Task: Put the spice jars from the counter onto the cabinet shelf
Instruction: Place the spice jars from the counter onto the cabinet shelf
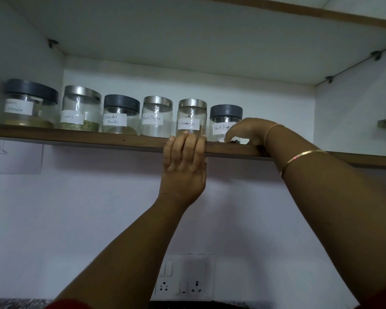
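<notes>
Six clear spice jars [120, 117] stand upright in a row along the front of the cabinet shelf [76, 136]. Each bears a white handwritten label; three have dark grey lids, three have steel lids. The left hand [184, 166] lies over the shelf edge, its fingers [188, 142] straight, with the tips touching the base of the Cinnamon jar [192, 117]. The right hand [247, 131] curls against the right side of the end jar [224, 121], dark-lidded and labelled Black Pepper. Its far fingers are hidden, so a firm clasp cannot be confirmed.
</notes>
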The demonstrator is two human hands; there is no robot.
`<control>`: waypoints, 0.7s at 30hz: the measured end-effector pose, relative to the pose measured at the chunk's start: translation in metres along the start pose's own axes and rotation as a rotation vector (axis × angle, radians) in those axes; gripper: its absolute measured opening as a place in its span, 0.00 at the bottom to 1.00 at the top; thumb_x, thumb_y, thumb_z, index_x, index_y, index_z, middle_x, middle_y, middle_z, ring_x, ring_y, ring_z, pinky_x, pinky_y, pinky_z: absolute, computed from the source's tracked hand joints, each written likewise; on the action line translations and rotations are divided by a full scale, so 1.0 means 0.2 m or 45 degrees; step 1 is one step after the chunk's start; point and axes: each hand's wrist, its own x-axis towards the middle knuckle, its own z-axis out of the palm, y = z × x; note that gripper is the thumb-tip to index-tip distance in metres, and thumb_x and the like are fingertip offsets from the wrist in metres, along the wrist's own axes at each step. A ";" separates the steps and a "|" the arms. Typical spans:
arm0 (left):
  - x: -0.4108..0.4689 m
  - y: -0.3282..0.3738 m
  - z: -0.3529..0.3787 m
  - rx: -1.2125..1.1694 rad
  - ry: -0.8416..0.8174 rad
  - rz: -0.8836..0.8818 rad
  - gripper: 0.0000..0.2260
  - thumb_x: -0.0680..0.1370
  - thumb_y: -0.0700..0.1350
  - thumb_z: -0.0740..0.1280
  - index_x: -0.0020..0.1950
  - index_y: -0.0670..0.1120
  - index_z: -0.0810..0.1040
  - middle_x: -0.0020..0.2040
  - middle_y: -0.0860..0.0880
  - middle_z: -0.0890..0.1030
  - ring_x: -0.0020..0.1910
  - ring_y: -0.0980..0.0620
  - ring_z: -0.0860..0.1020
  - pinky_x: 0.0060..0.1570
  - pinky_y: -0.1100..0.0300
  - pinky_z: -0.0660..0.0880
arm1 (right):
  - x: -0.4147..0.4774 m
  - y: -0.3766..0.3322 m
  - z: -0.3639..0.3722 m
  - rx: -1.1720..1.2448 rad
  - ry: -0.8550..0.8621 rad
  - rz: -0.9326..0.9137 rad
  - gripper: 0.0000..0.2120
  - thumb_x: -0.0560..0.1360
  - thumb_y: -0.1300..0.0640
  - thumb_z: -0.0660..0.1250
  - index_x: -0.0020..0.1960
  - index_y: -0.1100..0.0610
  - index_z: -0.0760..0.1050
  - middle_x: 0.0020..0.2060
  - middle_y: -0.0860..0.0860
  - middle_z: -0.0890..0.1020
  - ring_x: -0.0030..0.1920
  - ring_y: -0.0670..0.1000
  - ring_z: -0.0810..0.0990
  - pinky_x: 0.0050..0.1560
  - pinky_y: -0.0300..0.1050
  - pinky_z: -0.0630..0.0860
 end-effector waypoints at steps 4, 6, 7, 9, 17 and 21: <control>0.00 0.02 -0.08 -0.037 -0.135 -0.027 0.21 0.75 0.42 0.62 0.68 0.39 0.65 0.65 0.41 0.70 0.66 0.42 0.65 0.72 0.47 0.54 | -0.11 -0.02 -0.02 0.064 0.019 0.002 0.05 0.73 0.64 0.66 0.47 0.60 0.72 0.51 0.57 0.73 0.52 0.58 0.75 0.59 0.50 0.74; 0.01 0.03 -0.12 -0.066 -0.214 -0.057 0.22 0.74 0.40 0.63 0.68 0.38 0.67 0.64 0.39 0.73 0.67 0.40 0.65 0.72 0.46 0.55 | -0.16 -0.02 -0.03 0.127 0.044 -0.014 0.07 0.73 0.66 0.65 0.41 0.57 0.69 0.50 0.56 0.72 0.51 0.55 0.73 0.60 0.48 0.73; 0.02 0.04 -0.15 -0.077 -0.257 -0.069 0.22 0.74 0.39 0.63 0.68 0.38 0.67 0.65 0.38 0.73 0.67 0.40 0.66 0.72 0.46 0.56 | -0.18 -0.02 -0.03 0.146 0.063 -0.017 0.08 0.73 0.66 0.65 0.40 0.57 0.68 0.49 0.56 0.73 0.50 0.54 0.73 0.57 0.46 0.73; 0.03 0.05 -0.20 -0.090 -0.347 -0.087 0.23 0.73 0.38 0.62 0.69 0.37 0.69 0.66 0.38 0.73 0.68 0.39 0.67 0.72 0.46 0.56 | -0.23 -0.03 -0.02 0.125 0.119 -0.021 0.07 0.71 0.66 0.66 0.40 0.56 0.69 0.42 0.54 0.74 0.43 0.53 0.74 0.44 0.43 0.72; 0.10 0.06 -0.37 -0.110 -0.661 -0.147 0.27 0.71 0.40 0.51 0.68 0.38 0.71 0.66 0.40 0.74 0.68 0.39 0.70 0.71 0.44 0.59 | -0.47 -0.07 0.07 -0.155 0.192 -0.231 0.05 0.76 0.64 0.59 0.44 0.61 0.74 0.42 0.58 0.75 0.43 0.53 0.71 0.34 0.39 0.66; 0.11 0.05 -0.41 -0.131 -0.735 -0.145 0.28 0.69 0.41 0.50 0.68 0.39 0.72 0.66 0.40 0.75 0.67 0.40 0.71 0.68 0.42 0.62 | -0.56 -0.03 0.16 -0.203 0.346 -0.257 0.11 0.74 0.64 0.61 0.52 0.66 0.78 0.50 0.61 0.81 0.52 0.59 0.78 0.50 0.44 0.71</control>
